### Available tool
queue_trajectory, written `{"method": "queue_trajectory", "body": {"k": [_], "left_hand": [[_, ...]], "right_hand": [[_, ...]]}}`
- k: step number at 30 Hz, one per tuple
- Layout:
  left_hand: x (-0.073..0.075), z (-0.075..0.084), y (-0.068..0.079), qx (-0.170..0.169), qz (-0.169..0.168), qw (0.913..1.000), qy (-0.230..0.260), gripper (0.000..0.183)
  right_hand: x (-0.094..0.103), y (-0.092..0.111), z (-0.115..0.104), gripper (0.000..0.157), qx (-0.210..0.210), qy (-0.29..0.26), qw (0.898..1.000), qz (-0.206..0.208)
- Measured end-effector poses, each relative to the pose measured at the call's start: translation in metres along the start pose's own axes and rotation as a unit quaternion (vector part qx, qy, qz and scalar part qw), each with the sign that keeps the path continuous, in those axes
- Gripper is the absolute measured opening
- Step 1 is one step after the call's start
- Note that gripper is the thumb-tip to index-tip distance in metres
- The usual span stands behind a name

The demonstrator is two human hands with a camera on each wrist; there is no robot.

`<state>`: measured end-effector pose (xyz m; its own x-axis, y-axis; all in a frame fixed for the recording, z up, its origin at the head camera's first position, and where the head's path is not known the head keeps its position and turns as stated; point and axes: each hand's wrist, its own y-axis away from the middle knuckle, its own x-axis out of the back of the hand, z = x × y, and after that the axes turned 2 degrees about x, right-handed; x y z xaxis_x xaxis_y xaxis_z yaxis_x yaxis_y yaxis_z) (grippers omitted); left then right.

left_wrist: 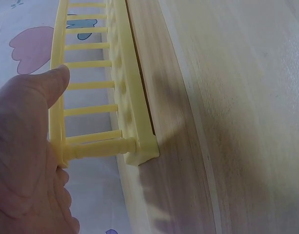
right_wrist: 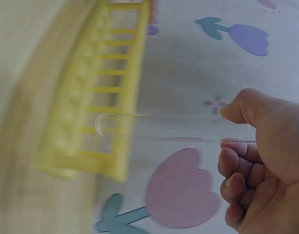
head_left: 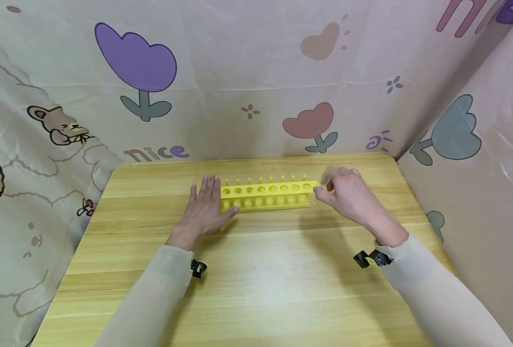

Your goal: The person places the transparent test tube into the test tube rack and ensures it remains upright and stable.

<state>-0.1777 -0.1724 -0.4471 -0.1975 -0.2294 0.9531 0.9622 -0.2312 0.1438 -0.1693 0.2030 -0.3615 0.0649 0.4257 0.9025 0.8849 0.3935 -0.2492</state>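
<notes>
A yellow test tube rack (head_left: pixel 267 193) with a row of round holes and a row of upright pegs stands near the back of the table. My left hand (head_left: pixel 202 207) rests at the rack's left end with fingers straight. Its thumb (left_wrist: pixel 56 83) lies against the rack's upper edge in the left wrist view. My right hand (head_left: pixel 347 195) pinches a clear test tube (right_wrist: pixel 173 127) between thumb and fingers at the rack's right end. The tube's rounded end points down and it leans slightly. Whether it touches the rack cannot be told.
The wooden table (head_left: pixel 265 279) extends in front of the rack. A printed cloth (head_left: pixel 222 62) hangs behind the table's back edge and along both sides. Small black cameras sit at the left wrist (head_left: pixel 198 268) and the right wrist (head_left: pixel 373 259).
</notes>
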Motion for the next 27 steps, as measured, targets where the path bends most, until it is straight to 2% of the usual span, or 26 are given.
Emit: {"method": "queue_trajectory", "body": {"k": [5,11,18,27], "left_hand": [[0.0,-0.001,0.0,0.001,-0.002,1.0,-0.001,0.106],[0.0,0.0,0.0,0.001,-0.003,1.0,0.002,0.106],[-0.001,-0.001,-0.001,0.004,-0.006,1.0,-0.002,0.107],[0.0,0.0,0.001,0.006,-0.006,1.0,0.002,0.106]], "right_hand": [[0.011,-0.022,-0.008,0.016,0.01,-0.004,0.999,0.032],[0.006,-0.041,-0.008,0.016,0.01,0.003,0.999,0.035],[-0.005,-0.051,-0.006,0.018,0.006,-0.004,1.0,0.019],[-0.014,-0.053,-0.004,0.017,0.017,0.006,1.0,-0.003]]}}
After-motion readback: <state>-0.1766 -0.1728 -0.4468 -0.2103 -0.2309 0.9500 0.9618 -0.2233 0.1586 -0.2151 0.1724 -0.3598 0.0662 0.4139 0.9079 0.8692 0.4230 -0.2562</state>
